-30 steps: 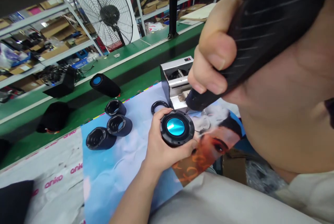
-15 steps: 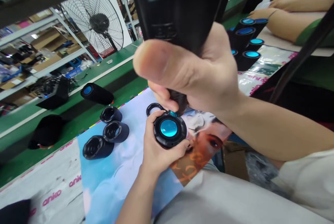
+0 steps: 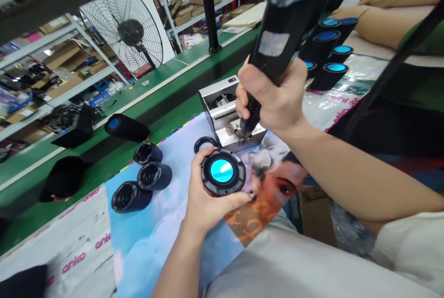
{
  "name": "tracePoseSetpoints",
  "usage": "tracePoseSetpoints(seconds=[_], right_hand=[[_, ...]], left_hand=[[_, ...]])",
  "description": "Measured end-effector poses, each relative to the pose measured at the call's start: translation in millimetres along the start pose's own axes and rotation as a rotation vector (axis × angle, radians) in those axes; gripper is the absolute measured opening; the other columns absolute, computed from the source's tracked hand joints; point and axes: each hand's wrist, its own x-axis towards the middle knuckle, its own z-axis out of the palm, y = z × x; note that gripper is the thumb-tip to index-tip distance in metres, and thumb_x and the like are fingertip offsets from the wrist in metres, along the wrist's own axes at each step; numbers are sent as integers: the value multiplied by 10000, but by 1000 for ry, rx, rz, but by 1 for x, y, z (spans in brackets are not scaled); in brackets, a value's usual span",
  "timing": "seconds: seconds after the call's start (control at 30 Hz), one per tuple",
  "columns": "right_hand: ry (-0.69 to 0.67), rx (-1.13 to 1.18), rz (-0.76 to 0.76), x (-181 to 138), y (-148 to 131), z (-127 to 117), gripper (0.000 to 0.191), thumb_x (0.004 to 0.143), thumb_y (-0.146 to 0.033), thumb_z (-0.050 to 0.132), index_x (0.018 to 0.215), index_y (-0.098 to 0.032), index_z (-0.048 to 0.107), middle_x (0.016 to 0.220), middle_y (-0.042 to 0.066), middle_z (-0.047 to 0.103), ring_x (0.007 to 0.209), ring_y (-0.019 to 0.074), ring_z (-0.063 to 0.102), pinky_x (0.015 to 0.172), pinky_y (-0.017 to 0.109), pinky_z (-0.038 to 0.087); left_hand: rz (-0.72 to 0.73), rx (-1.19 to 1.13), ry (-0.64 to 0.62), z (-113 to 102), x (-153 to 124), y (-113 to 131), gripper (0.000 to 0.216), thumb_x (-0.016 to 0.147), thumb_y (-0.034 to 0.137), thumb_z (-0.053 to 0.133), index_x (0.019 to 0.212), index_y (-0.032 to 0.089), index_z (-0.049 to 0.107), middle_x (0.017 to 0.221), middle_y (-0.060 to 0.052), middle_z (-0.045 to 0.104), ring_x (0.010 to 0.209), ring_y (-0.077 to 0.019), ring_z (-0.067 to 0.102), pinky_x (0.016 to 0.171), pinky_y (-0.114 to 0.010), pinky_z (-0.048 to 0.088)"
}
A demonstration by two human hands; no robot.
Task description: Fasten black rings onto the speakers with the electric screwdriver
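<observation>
My left hand [image 3: 203, 205] is wrapped around a round black speaker [image 3: 222, 170], its shiny blue disc facing up. In my right hand [image 3: 277, 99] is a black electric screwdriver [image 3: 272, 52], tilted with its tip down at the front of a silver screw feeder [image 3: 220, 113]. Whether a screw sits on the tip is too small to tell. A thin black ring [image 3: 198, 145] lies between the feeder and my left hand. To the left, on the printed sheet [image 3: 166, 224], are three hollow black casings [image 3: 154, 175].
A black cylindrical speaker [image 3: 128, 127] lies on the green bench behind the casings. Several blue-topped speakers [image 3: 336, 76] stand at the right, near another person's arms [image 3: 374, 20]. A dark post [image 3: 208, 11] rises behind the feeder, and a fan [image 3: 130, 32] stands farther back.
The screwdriver has moved from the speaker's edge up and away to the screw feeder, which has come into view. My left hand still holds the speaker, nearly in place.
</observation>
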Motion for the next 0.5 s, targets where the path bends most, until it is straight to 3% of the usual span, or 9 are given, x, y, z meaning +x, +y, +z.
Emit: tracePoseSetpoints(seconds=[0.13, 0.27, 0.33, 0.43, 0.5], right_hand=[[-6, -24, 74, -7, 13, -5, 542, 710, -548, 959, 771, -209, 540, 542, -65, 533, 332, 118, 457, 273, 252, 302], [-88, 5, 169, -8, 11, -10, 516, 735, -564, 933, 748, -202, 565, 504, -47, 532, 310, 142, 448, 253, 264, 307], [-93, 28, 185, -6, 2, -8, 492, 752, -550, 920, 710, -198, 578, 496, -30, 536, 295, 152, 440, 236, 280, 302], [2, 63, 71, 3, -28, 10, 506, 723, -566, 928, 713, -210, 568, 493, -49, 505, 306, 122, 405, 244, 279, 300], [7, 19, 96, 10, -54, 32, 564, 776, -726, 813, 804, -227, 551, 506, -84, 452, 349, 88, 391, 319, 251, 403]], left_hand=[[16, -4, 6, 0, 0, -2, 969, 538, 693, 975, 1308, 256, 580, 1285, -105, 703, 1143, -307, 746, 987, -411, 590], [-7, -13, -6, 1, 1, -1, 1003, 512, 716, 971, 1306, 257, 566, 1252, -103, 715, 1103, -305, 752, 963, -418, 602], [-21, -11, -5, 1, 2, -1, 1011, 500, 725, 969, 1297, 254, 566, 1251, -103, 713, 1099, -309, 748, 963, -426, 604], [-30, -9, -7, 1, 1, -1, 998, 518, 681, 984, 1314, 251, 565, 1280, -106, 707, 1136, -314, 741, 1003, -437, 594], [-35, 3, 4, 1, -1, 0, 1021, 530, 653, 989, 1358, 255, 544, 1319, -114, 699, 1171, -320, 736, 1025, -445, 589]])
